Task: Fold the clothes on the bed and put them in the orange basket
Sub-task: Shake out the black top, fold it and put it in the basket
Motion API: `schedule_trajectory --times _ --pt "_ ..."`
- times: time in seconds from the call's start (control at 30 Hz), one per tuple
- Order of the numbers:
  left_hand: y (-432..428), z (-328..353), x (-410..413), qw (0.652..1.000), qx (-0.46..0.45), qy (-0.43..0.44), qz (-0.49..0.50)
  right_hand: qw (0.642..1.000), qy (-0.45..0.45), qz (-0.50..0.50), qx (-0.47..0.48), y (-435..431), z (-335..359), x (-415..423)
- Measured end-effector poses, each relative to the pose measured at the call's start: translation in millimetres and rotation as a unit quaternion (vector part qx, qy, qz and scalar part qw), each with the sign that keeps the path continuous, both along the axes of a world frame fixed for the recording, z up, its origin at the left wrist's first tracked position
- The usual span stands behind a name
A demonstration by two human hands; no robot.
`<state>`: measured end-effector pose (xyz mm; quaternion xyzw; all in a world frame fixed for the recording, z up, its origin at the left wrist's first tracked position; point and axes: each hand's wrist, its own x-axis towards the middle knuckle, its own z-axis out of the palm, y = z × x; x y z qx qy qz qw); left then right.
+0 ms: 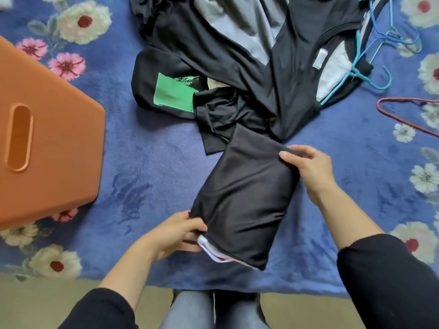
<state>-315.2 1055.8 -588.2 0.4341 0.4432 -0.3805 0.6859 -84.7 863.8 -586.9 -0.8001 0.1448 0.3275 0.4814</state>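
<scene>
A folded black garment with a white and red edge showing at its near end lies on the blue floral bedspread. My left hand pinches its near left corner. My right hand grips its far right edge. Behind it lies a heap of unfolded clothes: a black shirt with a green print and a black and grey top. The orange basket stands at the left on the bed, its handle slot facing me.
Blue hangers and a red hanger lie at the right of the heap. The bed's near edge runs just in front of my legs, with floor below.
</scene>
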Motion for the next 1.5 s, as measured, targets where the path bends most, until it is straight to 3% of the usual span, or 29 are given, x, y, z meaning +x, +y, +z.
schedule_trajectory --times 0.07,0.1,0.2,0.3,0.37,0.43,0.57,0.67,0.77,0.93,1.07,1.17,1.27,1.37,1.5 --pt "-3.7 -8.7 -0.3 0.986 0.116 0.013 -0.119 0.994 -0.020 -0.104 -0.034 -4.5 -13.7 -12.1" --pt "-4.6 -12.6 2.6 0.978 0.175 0.005 -0.113 0.987 -0.021 -0.150 -0.054 -8.5 -17.6 -22.3" --pt "2.5 -11.9 23.6 0.942 0.332 -0.035 0.032 0.968 -0.029 -0.227 -0.103 -16.9 -16.6 -58.3" --pt "-7.7 3.6 50.1 0.960 0.245 -0.095 0.101 0.974 0.014 -0.219 -0.048 -21.0 -12.6 -99.2" --pt "-23.8 4.8 57.2 0.969 0.221 -0.107 0.014 0.981 0.090 -0.168 0.024 -19.9 -11.2 -118.5" --pt "-35.0 1.6 57.2 0.969 0.228 -0.090 -0.006 0.968 0.173 -0.162 0.087 -20.1 -7.9 -121.5" --pt "-38.1 27.9 47.6 0.993 0.048 0.008 0.104 0.936 0.276 -0.137 0.171 -29.7 24.4 -99.4" --pt "-34.3 61.8 36.8 0.985 -0.024 -0.015 0.167 0.933 0.284 -0.083 0.205 -29.0 62.4 -89.2" --pt "-18.1 110.5 20.4 0.974 -0.030 -0.069 0.212 0.936 0.265 -0.027 0.229 -6.2 119.5 -88.7" --pt "45.1 202.5 -6.1 0.939 0.057 -0.211 0.267 0.936 0.223 0.067 0.265 67.8 209.1 -91.8" --pt "118.7 278.7 -41.7 0.886 0.045 -0.324 0.330 0.934 0.176 0.105 0.292 167.0 269.0 -108.1" --pt "193.1 311.7 -77.8 0.861 0.052 -0.364 0.351 0.920 0.201 0.133 0.308 261.4 281.6 -131.2" --pt "276.1 313.3 -112.2 0.872 0.088 -0.331 0.350 0.907 0.247 0.156 0.304 353.2 263.4 -163.9" --pt "348.1 282.3 -144.8 0.904 0.100 -0.219 0.353 0.914 0.287 0.158 0.240 422.3 225.4 -202.7" --pt "406.0 229.4 -163.3 0.950 0.121 -0.100 0.269 0.915 0.343 0.156 0.143 466.3 168.4 -230.5"
